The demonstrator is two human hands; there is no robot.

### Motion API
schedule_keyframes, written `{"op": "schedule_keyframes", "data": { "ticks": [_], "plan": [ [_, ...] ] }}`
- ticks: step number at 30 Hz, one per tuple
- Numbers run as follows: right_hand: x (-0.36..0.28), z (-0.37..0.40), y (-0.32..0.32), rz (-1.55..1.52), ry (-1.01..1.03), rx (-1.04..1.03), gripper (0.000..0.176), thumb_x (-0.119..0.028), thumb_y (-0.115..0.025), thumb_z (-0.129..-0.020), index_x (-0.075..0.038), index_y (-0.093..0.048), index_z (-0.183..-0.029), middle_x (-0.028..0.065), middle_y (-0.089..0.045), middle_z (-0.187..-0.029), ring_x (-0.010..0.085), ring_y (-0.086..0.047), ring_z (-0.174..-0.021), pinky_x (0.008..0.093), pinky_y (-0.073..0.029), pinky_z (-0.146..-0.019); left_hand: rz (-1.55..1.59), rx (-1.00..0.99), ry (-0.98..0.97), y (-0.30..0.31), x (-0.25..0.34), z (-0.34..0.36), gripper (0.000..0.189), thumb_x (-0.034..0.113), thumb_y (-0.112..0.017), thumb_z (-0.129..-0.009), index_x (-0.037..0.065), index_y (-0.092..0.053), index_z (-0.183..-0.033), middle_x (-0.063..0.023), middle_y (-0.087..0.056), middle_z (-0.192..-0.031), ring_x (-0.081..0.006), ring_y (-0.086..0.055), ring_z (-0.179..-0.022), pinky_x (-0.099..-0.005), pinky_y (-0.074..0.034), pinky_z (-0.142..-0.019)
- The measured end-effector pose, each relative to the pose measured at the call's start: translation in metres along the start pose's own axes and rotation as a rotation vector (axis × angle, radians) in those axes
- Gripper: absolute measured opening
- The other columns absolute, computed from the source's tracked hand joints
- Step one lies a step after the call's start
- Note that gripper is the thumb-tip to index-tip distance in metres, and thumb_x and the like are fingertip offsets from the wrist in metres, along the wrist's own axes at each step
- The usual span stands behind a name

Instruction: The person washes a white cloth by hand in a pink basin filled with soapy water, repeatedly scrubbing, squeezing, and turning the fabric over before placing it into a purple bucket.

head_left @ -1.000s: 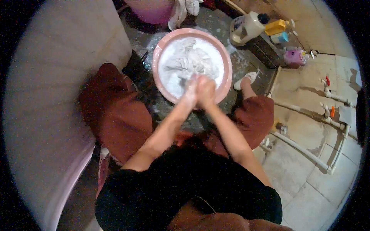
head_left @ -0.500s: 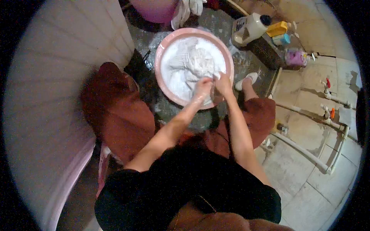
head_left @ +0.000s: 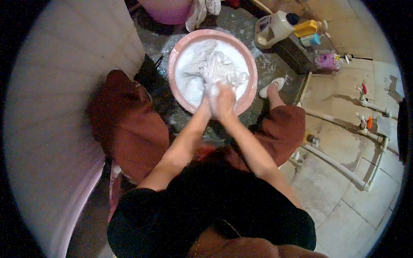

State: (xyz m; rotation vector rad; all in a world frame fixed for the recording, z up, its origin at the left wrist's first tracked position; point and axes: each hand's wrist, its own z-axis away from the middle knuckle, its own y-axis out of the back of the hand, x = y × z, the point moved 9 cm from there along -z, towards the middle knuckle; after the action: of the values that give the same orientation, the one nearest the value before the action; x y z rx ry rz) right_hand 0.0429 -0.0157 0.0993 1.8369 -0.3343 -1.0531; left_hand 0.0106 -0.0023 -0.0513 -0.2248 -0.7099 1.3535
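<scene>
A pink basin [head_left: 176,92] stands on the floor between my legs, full of white suds [head_left: 189,88]. Wet white cloth [head_left: 217,66] is heaped in it and reaches toward its near side. Both hands are together over the near part of the basin. My right hand [head_left: 226,99] is closed on a bunched part of the cloth, blurred by motion. My left hand [head_left: 209,103] is pressed against it, also closed on the cloth, its fingers partly covered by suds and fabric.
A large detergent jug [head_left: 272,30], a yellow bottle [head_left: 306,29] and a purple bottle [head_left: 327,61] stand at the upper right. Taps [head_left: 363,89] and pipes run along the right wall. A purple tub [head_left: 167,9] with white cloth beside it is at the top.
Both hands have moved left, from the basin's near right side to its near middle, and come closer together. The cloth is bunched differently and pulled toward me.
</scene>
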Motion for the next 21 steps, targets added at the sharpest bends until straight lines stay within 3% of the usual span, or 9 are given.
{"op": "schedule_keyframes", "data": {
  "ticks": [2,6,9,11,12,15,16,18,21],
  "plan": [
    [-0.019,0.010,-0.004,-0.118,0.158,0.070,0.021,-0.017,-0.058,-0.075,0.001,-0.060,-0.084,0.0230,-0.057,-0.074,0.0399,-0.056,-0.075,0.0458,-0.045,-0.067,0.099,-0.043,-0.021,-0.001,-0.003,0.007,0.025,0.017,-0.054,-0.086,-0.003,-0.057,-0.099,-0.0094,-0.059,-0.087,-0.0188,-0.058,-0.072,-0.0314,-0.050,-0.060],
    [0.132,-0.038,-0.039,-0.227,-0.362,-0.081,0.021,-0.014,-0.061,-0.073,0.006,-0.060,-0.065,0.0202,-0.060,-0.060,0.0274,-0.059,-0.053,0.0395,-0.045,-0.053,0.238,-0.103,-0.052,-0.004,-0.010,0.016,0.026,0.018,-0.056,-0.086,-0.004,-0.058,-0.099,-0.0096,-0.059,-0.087,-0.0187,-0.057,-0.070,-0.0319,-0.049,-0.058],
    [0.068,-0.032,0.000,-0.084,-0.381,-0.093,0.027,-0.023,-0.059,-0.075,0.003,-0.063,-0.070,0.0229,-0.060,-0.065,0.0341,-0.060,-0.060,0.0426,-0.047,-0.059,0.044,-0.208,-0.219,-0.019,0.000,-0.001,0.030,0.026,-0.049,-0.090,-0.002,-0.056,-0.099,-0.0076,-0.059,-0.082,-0.0197,-0.057,-0.073,-0.0341,-0.048,-0.063],
    [0.030,-0.005,-0.001,-0.064,-0.179,-0.067,0.028,-0.027,-0.056,-0.079,0.000,-0.064,-0.074,0.0246,-0.060,-0.069,0.0402,-0.059,-0.066,0.0469,-0.046,-0.065,-1.108,-0.203,-0.873,-0.018,0.023,0.001,0.037,0.032,-0.043,-0.092,-0.002,-0.054,-0.103,-0.0082,-0.059,-0.084,-0.0212,-0.057,-0.074,-0.0375,-0.048,-0.068],
    [-0.023,0.003,0.014,-0.209,-0.040,-0.089,0.030,-0.028,-0.054,-0.079,0.000,-0.064,-0.075,0.0257,-0.059,-0.069,0.0420,-0.059,-0.068,0.0491,-0.045,-0.065,-1.109,-0.202,-0.872,-0.015,0.016,-0.009,0.037,0.032,-0.043,-0.092,-0.002,-0.054,-0.103,-0.0082,-0.059,-0.084,-0.0212,-0.057,-0.074,-0.0375,-0.048,-0.068],
    [0.064,-0.004,-0.029,-0.156,-0.299,-0.112,0.030,-0.025,-0.055,-0.078,0.003,-0.062,-0.074,0.0264,-0.059,-0.071,0.0416,-0.059,-0.070,0.0462,-0.045,-0.065,-0.641,-0.345,-1.065,-0.010,0.017,-0.012,0.041,0.033,-0.043,-0.091,-0.001,-0.046,-0.115,-0.0105,-0.057,-0.093,-0.0241,-0.056,-0.079,-0.0381,-0.047,-0.076],
    [0.125,-0.019,-0.043,-0.223,-0.392,-0.077,0.032,-0.029,-0.056,-0.077,0.002,-0.062,-0.068,0.0252,-0.058,-0.065,0.0421,-0.058,-0.067,0.0474,-0.045,-0.065,-0.647,-0.338,-1.082,-0.029,0.024,-0.004,0.041,0.033,-0.043,-0.091,-0.001,-0.046,-0.115,-0.0105,-0.057,-0.093,-0.0241,-0.056,-0.079,-0.0381,-0.047,-0.076],
    [0.166,-0.035,-0.057,-0.232,-0.260,-0.496,0.027,-0.023,-0.055,-0.077,0.003,-0.061,-0.080,0.0263,-0.060,-0.083,0.0379,-0.059,-0.082,0.0419,-0.045,-0.074,-0.100,-0.194,-0.397,-0.044,0.008,-0.001,0.041,0.033,-0.050,-0.087,-0.001,-0.051,-0.110,-0.0166,-0.059,-0.094,-0.0315,-0.059,-0.080,-0.0381,-0.047,-0.076],
    [0.132,-0.044,0.018,-0.033,-0.324,-0.272,0.036,-0.023,-0.056,-0.080,0.005,-0.056,-0.103,0.0206,-0.057,-0.107,0.0272,-0.055,-0.100,0.0348,-0.042,-0.085,-0.838,-0.278,-0.704,-0.101,0.076,0.074,0.045,0.036,-0.052,-0.085,-0.008,-0.056,-0.092,-0.0302,-0.058,-0.090,-0.0394,-0.057,-0.091,-0.0410,-0.045,-0.077]
  ]
}}
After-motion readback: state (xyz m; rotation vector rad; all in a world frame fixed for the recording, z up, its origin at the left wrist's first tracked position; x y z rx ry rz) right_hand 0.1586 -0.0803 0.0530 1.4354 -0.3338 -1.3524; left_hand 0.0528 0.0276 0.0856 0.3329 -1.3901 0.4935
